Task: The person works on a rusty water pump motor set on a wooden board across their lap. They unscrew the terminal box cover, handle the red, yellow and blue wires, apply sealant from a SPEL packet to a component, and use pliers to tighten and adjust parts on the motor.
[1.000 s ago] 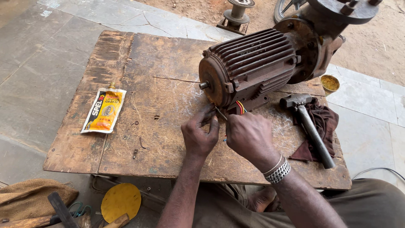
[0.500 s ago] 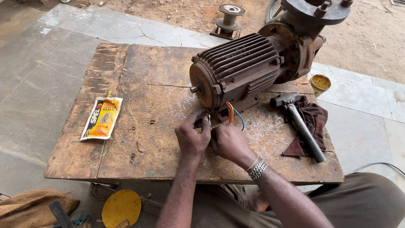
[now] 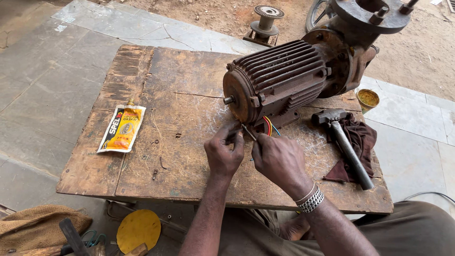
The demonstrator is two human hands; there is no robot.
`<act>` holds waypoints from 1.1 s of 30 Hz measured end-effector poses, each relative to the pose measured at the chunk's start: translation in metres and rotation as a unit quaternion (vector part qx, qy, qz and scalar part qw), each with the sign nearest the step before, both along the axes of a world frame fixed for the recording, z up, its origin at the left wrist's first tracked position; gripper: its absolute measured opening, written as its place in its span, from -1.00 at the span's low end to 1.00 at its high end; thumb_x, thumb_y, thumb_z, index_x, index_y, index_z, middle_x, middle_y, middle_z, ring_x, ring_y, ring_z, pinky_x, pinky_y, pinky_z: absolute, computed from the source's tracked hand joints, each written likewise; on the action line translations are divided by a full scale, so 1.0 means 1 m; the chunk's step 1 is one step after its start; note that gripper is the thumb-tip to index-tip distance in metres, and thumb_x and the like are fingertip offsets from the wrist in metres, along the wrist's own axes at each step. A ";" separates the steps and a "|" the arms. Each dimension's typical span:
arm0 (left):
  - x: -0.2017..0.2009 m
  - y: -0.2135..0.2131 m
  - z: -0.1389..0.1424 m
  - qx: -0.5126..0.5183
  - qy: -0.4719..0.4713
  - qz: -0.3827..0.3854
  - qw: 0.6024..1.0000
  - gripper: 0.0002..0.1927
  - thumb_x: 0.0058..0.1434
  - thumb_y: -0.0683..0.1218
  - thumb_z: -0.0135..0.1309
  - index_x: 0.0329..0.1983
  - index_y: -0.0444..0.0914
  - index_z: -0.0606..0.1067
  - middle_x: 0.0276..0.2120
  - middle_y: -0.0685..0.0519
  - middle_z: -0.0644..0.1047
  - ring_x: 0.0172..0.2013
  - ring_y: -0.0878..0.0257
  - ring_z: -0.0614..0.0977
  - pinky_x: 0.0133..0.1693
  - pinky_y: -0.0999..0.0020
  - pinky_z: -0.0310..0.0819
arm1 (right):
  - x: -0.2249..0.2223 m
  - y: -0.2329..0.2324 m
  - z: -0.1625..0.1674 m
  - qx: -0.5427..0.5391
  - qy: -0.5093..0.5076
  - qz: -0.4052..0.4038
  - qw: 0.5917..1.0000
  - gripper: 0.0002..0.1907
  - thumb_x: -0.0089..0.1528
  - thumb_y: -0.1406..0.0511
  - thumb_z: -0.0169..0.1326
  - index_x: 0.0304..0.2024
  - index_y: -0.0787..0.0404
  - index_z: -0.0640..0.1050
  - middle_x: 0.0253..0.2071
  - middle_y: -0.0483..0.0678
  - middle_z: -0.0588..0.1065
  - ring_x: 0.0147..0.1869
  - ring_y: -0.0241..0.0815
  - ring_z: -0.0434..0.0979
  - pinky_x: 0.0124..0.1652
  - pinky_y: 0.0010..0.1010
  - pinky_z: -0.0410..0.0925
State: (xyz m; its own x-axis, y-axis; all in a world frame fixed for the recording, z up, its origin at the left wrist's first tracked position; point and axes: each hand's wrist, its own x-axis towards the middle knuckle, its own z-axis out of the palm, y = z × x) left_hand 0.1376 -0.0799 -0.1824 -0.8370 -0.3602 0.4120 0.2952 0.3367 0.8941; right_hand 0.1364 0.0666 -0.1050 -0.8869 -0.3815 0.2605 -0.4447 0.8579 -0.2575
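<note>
A rusty finned electric motor (image 3: 284,80) lies on a worn wooden table (image 3: 185,80), its shaft end toward me. Red, yellow and blue wires (image 3: 268,127) come out from under its base. My left hand (image 3: 224,154) and my right hand (image 3: 279,159) meet just in front of the motor's base, both pinching a thin wire end or small tool (image 3: 248,132) between fingertips. What exactly they pinch is too small to tell. A metal bracelet (image 3: 310,200) is on my right wrist.
A hammer (image 3: 346,144) lies on a dark red cloth (image 3: 360,142) at the right. A small yellow tin (image 3: 368,99) stands beyond it. A yellow grease pouch (image 3: 122,128) lies at the left. A yellow disc (image 3: 138,228), burlap and tools are on the ground below.
Both hands stay together at the motor's base, shifting slightly as the fingers work the wire. The camera has moved a little, so the scene sits differently in view.
</note>
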 end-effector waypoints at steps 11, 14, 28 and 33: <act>-0.003 0.000 -0.010 -0.001 0.018 -0.034 0.999 -0.55 0.22 -0.21 0.11 0.19 -0.42 0.49 -0.10 -0.23 0.67 -0.06 0.04 0.75 0.01 0.18 0.72 | -0.023 -0.009 0.015 0.112 -0.063 0.004 0.992 -0.64 0.33 0.15 -0.06 -0.54 0.10 0.49 -0.76 -0.13 0.33 -0.73 -0.24 0.30 -0.68 -0.30 0.22; -0.002 0.000 -0.011 -0.007 0.018 -0.028 0.999 -0.58 0.22 -0.20 0.11 0.15 -0.40 0.52 -0.11 -0.21 0.68 -0.07 0.05 0.76 -0.01 0.19 0.74 | -0.024 -0.013 0.014 0.142 -0.024 0.026 0.989 -0.64 0.29 0.18 -0.05 -0.59 0.12 0.47 -0.76 -0.14 0.29 -0.72 -0.28 0.24 -0.68 -0.33 0.19; -0.004 -0.005 -0.009 0.045 -0.032 -0.009 0.998 -0.68 0.32 -0.15 0.09 0.10 -0.36 0.57 -0.25 -0.10 0.71 -0.30 0.20 0.76 -0.23 0.32 0.71 | -0.030 -0.032 -0.006 0.245 -0.049 0.057 0.967 -0.65 0.31 0.37 -0.13 -0.59 0.13 0.45 -0.71 -0.19 0.37 -0.70 -0.37 0.29 -0.72 -0.42 0.21; -0.003 -0.005 -0.009 0.079 -0.025 -0.017 0.996 -0.68 0.29 -0.19 0.06 0.09 -0.37 0.57 -0.26 -0.06 0.71 -0.29 0.26 0.75 -0.22 0.40 0.69 | -0.022 -0.024 -0.043 0.228 -0.033 0.021 0.973 -0.72 0.33 0.35 -0.15 -0.47 0.19 0.45 -0.70 -0.17 0.37 -0.71 -0.40 0.25 -0.77 -0.43 0.18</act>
